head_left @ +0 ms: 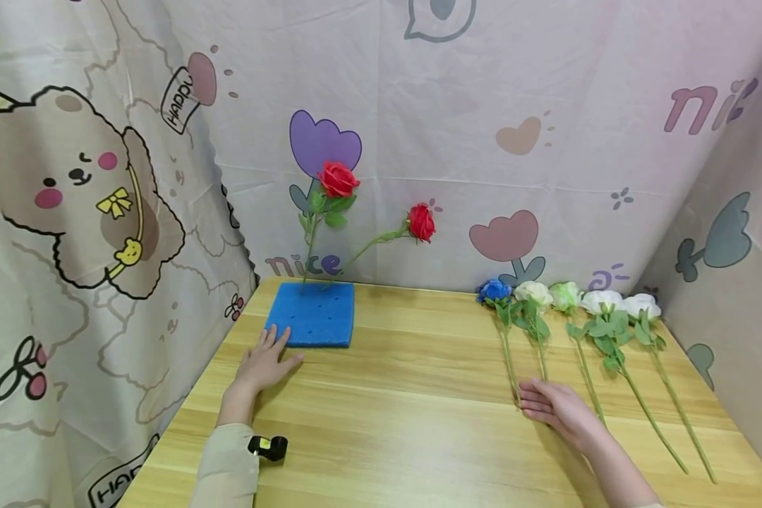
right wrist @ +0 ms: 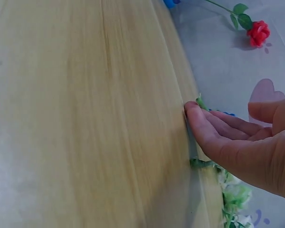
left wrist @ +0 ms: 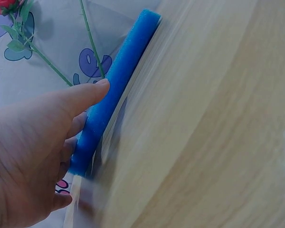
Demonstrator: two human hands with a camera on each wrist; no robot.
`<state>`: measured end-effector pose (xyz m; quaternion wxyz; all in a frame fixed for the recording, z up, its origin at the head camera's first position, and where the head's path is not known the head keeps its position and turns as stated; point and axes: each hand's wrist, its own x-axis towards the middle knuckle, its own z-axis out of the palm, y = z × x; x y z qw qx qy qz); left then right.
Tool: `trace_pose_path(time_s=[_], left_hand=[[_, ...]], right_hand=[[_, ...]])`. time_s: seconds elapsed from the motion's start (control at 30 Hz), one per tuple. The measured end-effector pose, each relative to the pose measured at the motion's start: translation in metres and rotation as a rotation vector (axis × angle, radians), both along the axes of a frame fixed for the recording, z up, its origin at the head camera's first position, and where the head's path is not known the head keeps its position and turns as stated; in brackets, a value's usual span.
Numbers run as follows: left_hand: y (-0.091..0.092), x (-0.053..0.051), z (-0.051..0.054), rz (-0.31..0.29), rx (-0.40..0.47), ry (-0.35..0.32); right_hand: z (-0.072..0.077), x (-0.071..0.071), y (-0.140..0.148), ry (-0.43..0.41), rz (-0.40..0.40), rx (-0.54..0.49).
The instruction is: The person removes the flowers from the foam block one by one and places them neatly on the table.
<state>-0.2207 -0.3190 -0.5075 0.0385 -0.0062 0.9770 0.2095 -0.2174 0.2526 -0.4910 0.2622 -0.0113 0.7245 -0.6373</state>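
A square blue foam block (head_left: 314,315) with small holes lies at the table's back left. Two red roses, one upright (head_left: 339,179) and one leaning right (head_left: 421,223), stand in its back edge. My left hand (head_left: 263,363) rests at the block's near left corner with fingers spread. In the left wrist view the thumb (left wrist: 97,91) lies along the block's edge. On the right, my right hand (head_left: 560,409) is beside the lower stem of a blue rose (head_left: 495,291), fingers extended and thumb apart. Whether the fingertips touch the stem is hard to tell.
Right of the blue rose lie a cream rose (head_left: 533,293), a pale green rose (head_left: 566,296) and two white roses (head_left: 603,303), stems toward the front. The wooden table (head_left: 413,409) meets a printed curtain (head_left: 444,169) at its back.
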Motion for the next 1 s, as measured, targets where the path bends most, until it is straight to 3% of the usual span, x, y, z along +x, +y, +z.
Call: trace_pose_path(time_s=[0.43,0.73,1.0], left_hand=[[0.000,0.000,0.002,0.005,-0.004,0.002],[0.003,0.002,0.004,0.007,-0.001,0.003],[0.004,0.004,0.007,0.009,-0.005,0.001]], right_hand=[[0.012,0.009,-0.001,0.059,0.085,0.113],[0.016,0.002,-0.010,0.131,-0.009,0.103],[0.027,-0.012,-0.023,0.191,-0.012,0.081]])
